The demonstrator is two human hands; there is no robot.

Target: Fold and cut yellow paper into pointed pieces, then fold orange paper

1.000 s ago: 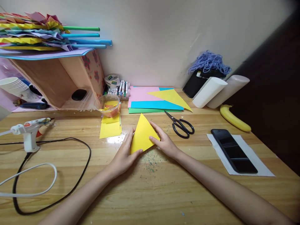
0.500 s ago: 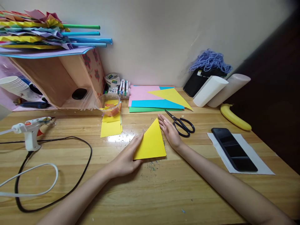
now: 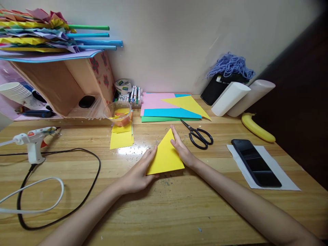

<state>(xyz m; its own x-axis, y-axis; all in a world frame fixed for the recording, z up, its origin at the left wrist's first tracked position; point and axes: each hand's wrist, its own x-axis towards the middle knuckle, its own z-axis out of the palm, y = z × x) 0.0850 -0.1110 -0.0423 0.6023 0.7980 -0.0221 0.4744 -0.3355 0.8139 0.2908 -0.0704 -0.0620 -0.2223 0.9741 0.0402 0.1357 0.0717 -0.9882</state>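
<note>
A yellow piece of paper (image 3: 166,155), triangular in outline with its point facing away from me, is held a little above the wooden table. My left hand (image 3: 140,171) grips its left edge, thumb on top and fingers underneath. Along the right edge lies my right hand (image 3: 183,150), its thumb over the paper near the point and its fingers behind the edge, partly hidden. Black-handled scissors (image 3: 200,136) rest on the table just beyond my right hand. To the far left of the paper are stacked yellow paper squares (image 3: 120,140) under a clear plastic tub (image 3: 118,116).
Coloured sheets (image 3: 160,102) lie by the wall, a larger yellow triangle on top. A glue gun (image 3: 34,147) with a looping black cable (image 3: 98,171) occupies the left. At right are a phone (image 3: 256,164) on white paper, a banana (image 3: 257,129) and paper rolls (image 3: 230,99).
My right hand has closed in on the paper, its thumb now over the right edge. The paper's lower right corner has shifted slightly right and up. My left hand keeps its grip.
</note>
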